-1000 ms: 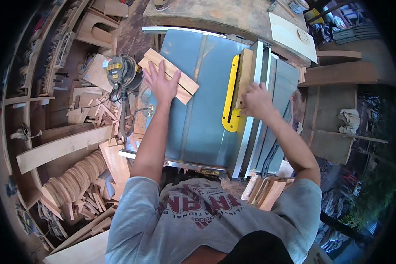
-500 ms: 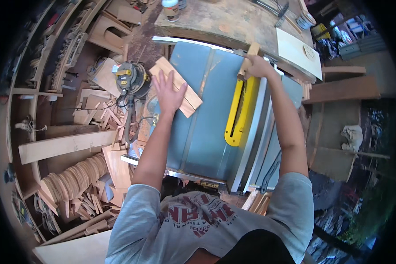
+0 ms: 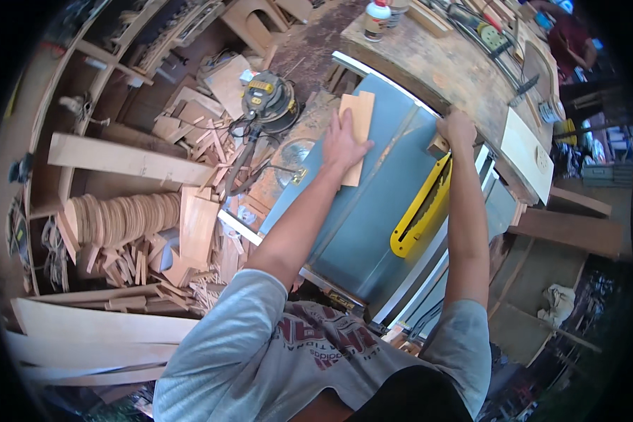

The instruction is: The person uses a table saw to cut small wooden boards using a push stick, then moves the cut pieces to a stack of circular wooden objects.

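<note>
The wooden block [image 3: 438, 145] sat at the saw table's [image 3: 351, 246] far end, by the yellow insert [image 3: 432, 216], with the right hand [image 3: 457, 131] curled round it, while the left hand [image 3: 344, 145] lay with fingers spread over pale strips [image 3: 361, 116]. To my eye, a careless low pull back across the toothed blade [image 3: 427, 202] could nick the right hand or snag the block. I counted one block, seemingly two strips, one insert, one blade, two hands.
</note>
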